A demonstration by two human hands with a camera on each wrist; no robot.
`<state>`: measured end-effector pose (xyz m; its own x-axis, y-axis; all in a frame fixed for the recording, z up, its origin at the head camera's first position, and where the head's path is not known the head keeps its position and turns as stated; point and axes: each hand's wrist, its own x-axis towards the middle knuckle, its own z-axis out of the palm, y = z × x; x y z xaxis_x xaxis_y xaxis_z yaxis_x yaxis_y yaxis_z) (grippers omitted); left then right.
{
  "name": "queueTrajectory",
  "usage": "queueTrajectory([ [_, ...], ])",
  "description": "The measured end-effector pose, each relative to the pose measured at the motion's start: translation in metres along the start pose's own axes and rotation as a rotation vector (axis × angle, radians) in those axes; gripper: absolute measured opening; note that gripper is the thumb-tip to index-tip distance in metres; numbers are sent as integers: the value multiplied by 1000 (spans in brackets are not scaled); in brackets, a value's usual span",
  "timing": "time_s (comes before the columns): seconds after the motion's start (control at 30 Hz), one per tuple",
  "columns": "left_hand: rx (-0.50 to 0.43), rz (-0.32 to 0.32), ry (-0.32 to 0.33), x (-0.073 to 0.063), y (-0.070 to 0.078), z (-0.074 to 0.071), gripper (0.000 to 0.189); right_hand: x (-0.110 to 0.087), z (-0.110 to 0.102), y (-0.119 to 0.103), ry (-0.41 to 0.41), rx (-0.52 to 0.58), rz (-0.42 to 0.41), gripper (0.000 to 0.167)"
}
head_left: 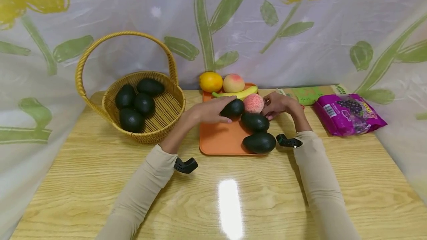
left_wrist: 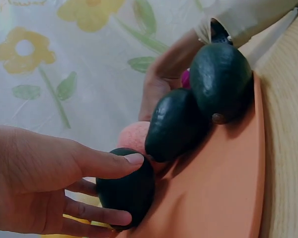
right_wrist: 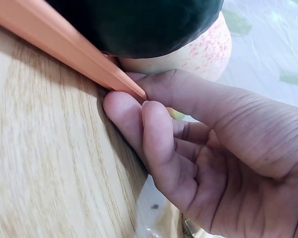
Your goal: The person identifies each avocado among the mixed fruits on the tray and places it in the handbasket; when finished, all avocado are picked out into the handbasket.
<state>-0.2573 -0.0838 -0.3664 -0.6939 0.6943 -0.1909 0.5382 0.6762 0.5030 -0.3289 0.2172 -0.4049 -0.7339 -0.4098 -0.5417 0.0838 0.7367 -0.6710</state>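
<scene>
My left hand (head_left: 211,110) grips a dark green avocado (head_left: 234,109) at the middle of the orange tray (head_left: 218,140). In the left wrist view the thumb lies over the top of that avocado and the other fingers reach round its side. With thumb and fingers my right hand (right_wrist: 213,144) pinches the tray's right edge (right_wrist: 89,64). Two more avocados, one in the middle (head_left: 255,122) and one at the front (head_left: 259,143), lie along the tray's right side. A speckled pink peach (head_left: 254,103) sits between my hands, with a banana (head_left: 247,92) behind it.
A yellow-orange fruit (head_left: 211,82) and another peach (head_left: 233,83) stand at the tray's back. To the left is a tall-handled wicker basket (head_left: 168,108) with several avocados (head_left: 132,120) inside. A purple packet (head_left: 350,115) and a green package (head_left: 308,93) lie at the right.
</scene>
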Motion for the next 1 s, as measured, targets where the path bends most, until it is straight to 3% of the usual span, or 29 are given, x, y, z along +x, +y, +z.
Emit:
queueTrajectory([
  [0.27, 19, -20, 47, 0, 2, 1, 83, -1, -1, -1, 10, -7, 4, 32],
  [0.57, 60, -62, 35, 3, 7, 3, 75, 0, -2, 2, 16, -35, -4, 32],
  [1.0, -22, -73, 36, 1, 8, 7, 60, 2, 0, 3, 15, -14, -10, 29],
])
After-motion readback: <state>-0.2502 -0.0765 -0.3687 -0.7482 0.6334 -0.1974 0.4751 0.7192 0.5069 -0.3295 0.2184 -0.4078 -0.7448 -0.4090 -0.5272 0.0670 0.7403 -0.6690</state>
